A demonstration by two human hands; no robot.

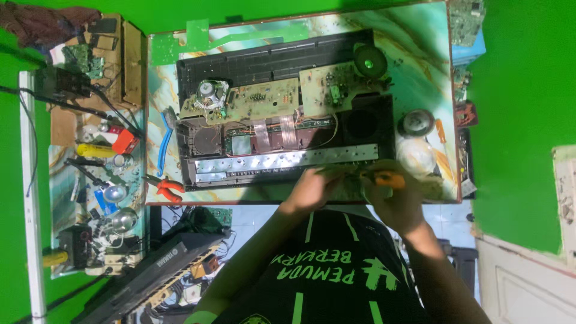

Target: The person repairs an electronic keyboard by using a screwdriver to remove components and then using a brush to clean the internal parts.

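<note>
The opened black keyboard case [282, 114] lies across the marbled green table [420, 54], circuit boards and speakers bared inside, green walls all round. At its near edge the left hand [312, 189] rests curled on a pale circuit board [348, 180], how tightly is blurred. The right hand [393, 201] is closed round an orange-handled screwdriver [389, 178]. Red-handled pliers [165, 187] lie left, beside a cluttered side bench [96, 180].

An orange-handled screwdriver [389, 178] lies level at the opened black keyboard's [282, 114] near edge, partly blurred.
</note>
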